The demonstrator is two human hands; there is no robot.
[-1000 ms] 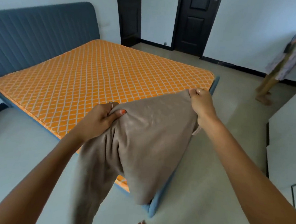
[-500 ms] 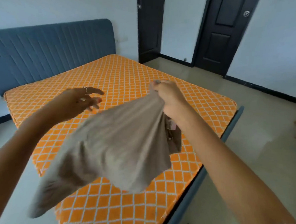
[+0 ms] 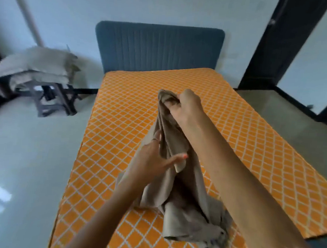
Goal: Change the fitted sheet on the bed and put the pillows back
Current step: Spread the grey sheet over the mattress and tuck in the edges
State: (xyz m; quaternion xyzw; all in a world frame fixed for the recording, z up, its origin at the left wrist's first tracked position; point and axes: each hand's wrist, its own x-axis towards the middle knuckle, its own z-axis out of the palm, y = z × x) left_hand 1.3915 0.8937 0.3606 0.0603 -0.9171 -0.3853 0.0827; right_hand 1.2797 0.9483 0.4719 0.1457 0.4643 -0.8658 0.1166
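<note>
A beige fitted sheet (image 3: 175,198) hangs bunched over the bare orange mattress (image 3: 120,124) with its white diamond pattern. My right hand (image 3: 185,108) grips the sheet's top end, held up above the middle of the mattress. Lower down, my left hand (image 3: 154,158) has fingers and thumb around a fold of the same sheet. The sheet's lower part lies heaped on the mattress near the foot end. A blue padded headboard (image 3: 158,50) stands at the far end. Beige pillows (image 3: 37,64) are piled on a stool to the left of the bed.
The dark stool (image 3: 52,100) under the pillows stands on the pale floor (image 3: 24,162) left of the bed. A dark door frame (image 3: 260,53) rises at the right of the headboard. Open floor runs along both long sides of the bed.
My view has swung to face the headboard from the foot of the bed. My left hand, empty half a second ago, now holds a fold of the sheet, whose lower end now rests on the mattress.
</note>
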